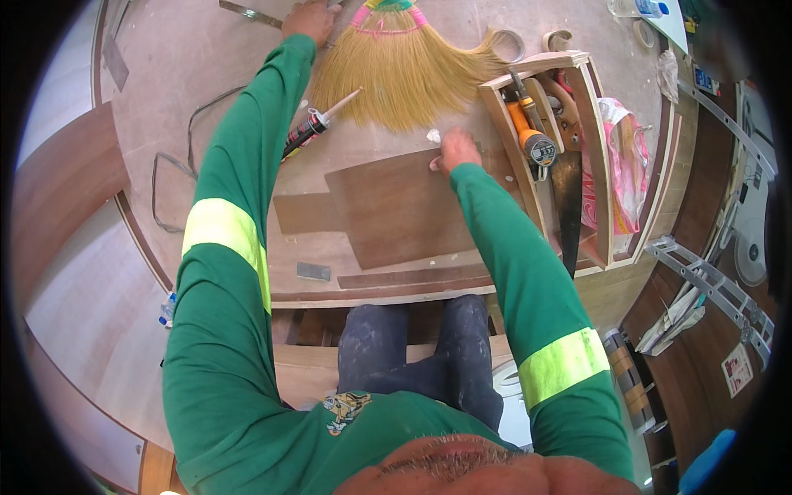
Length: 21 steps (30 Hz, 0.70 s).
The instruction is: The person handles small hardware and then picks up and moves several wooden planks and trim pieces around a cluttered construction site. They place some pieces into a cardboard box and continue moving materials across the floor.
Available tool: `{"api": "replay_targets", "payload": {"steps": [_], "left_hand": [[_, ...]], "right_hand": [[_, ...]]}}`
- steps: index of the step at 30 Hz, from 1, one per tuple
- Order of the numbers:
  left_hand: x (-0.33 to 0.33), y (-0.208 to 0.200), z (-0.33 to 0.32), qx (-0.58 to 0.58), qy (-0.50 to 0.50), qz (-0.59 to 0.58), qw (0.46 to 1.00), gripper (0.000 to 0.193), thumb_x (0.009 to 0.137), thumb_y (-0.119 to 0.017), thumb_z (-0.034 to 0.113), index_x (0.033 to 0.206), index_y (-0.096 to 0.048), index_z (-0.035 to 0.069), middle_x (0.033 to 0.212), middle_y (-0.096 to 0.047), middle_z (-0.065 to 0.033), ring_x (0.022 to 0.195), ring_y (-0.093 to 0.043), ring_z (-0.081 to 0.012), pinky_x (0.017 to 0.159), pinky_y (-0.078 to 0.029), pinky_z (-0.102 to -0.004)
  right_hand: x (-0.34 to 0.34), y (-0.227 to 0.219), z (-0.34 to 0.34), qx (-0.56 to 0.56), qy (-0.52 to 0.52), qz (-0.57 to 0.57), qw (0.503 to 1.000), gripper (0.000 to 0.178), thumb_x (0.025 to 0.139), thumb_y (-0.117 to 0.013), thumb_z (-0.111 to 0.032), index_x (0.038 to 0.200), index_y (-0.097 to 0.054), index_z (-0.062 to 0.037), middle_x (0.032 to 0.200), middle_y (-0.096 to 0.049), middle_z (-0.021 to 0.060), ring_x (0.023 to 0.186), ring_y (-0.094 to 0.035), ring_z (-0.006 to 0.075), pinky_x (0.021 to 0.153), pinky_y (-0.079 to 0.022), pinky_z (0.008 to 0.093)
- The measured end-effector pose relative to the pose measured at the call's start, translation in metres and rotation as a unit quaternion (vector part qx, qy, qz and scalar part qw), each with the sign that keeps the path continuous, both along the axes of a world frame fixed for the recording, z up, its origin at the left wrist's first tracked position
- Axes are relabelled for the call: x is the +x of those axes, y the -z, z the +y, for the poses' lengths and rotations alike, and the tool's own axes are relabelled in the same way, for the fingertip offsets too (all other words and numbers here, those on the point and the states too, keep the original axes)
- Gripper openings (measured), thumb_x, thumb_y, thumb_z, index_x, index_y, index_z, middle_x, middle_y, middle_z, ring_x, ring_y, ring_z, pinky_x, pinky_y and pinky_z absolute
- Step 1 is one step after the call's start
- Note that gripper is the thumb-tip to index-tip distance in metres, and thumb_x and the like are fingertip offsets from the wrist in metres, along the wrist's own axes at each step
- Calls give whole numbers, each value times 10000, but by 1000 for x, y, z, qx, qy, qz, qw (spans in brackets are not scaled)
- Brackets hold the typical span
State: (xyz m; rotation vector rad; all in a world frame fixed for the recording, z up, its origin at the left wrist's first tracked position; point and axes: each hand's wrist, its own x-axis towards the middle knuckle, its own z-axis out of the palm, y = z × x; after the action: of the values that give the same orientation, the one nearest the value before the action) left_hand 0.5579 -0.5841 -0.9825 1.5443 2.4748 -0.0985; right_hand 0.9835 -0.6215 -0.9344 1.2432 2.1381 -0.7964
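My left hand [310, 22] reaches to the far edge of view, its fingers curled and partly cut off. A narrow metal strip [250, 13] lies beside its thumb side; whether I touch it is unclear. My right hand [458, 150] is low over the worktable, fingers curled in, with a small white scrap [434, 136] at its fingertips. What either hand grips is hidden. Between them spreads a straw broom head [404, 74] with pink and green binding. Near my left forearm lies a caulking tube [307, 132] with a long nozzle. A brown thin panel [396, 210] lies flat near my right hand.
Right of my right hand, a wooden tool carrier [606, 190] holds a handsaw [567, 206] and an orange-handled tool [528, 132]. Tape rolls [509, 45] sit behind. A dark cable [157, 194] curls at left; a small metal plate [313, 271] lies near the front edge.
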Motion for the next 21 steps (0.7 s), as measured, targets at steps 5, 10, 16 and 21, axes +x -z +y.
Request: {"api": "replay_targets", "payload": {"steps": [5, 10, 16, 21], "left_hand": [[27, -47, -67, 91, -69, -43, 993, 533, 934, -579, 509, 1157, -690, 37, 1095, -696, -240, 1079, -642, -416, 944, -504, -511], [-3, -60, -224, -155, -84, -81, 981, 524, 911, -591, 467, 1188, -683, 32, 1211, -655, -261, 1149, -614, -409, 971, -496, -510], [-16, -62, -179, -163, 2, 10, 987, 499, 914, -531, 397, 1128, -669, -32, 1227, -644, -266, 1131, -595, -455, 1000, -482, -518], [-43, -19, -62, -14, -129, 66, 989, 463, 979, -533, 376, 1269, -628, 27, 1282, -627, -244, 1141, -615, -403, 978, -504, -450]], "right_hand": [[3, 5, 2, -4, 40, -30, 999, 785, 597, -978, -270, 1170, -540, 40, 1153, -622, 275, 1096, -654, 399, 933, -563, 420], [2, 13, 1, -3, 31, -48, 998, 819, 586, -985, -295, 1181, -529, 35, 1148, -619, 267, 1084, -669, 371, 922, -575, 391], [2, 6, 1, 9, 18, -41, 999, 778, 591, -980, -296, 1163, -571, 38, 1156, -627, 227, 1104, -647, 372, 946, -561, 399], [9, 12, 0, 18, -24, 2, 1000, 639, 614, -963, -285, 1070, -656, 40, 1173, -639, 182, 1142, -608, 390, 980, -540, 414]]}}
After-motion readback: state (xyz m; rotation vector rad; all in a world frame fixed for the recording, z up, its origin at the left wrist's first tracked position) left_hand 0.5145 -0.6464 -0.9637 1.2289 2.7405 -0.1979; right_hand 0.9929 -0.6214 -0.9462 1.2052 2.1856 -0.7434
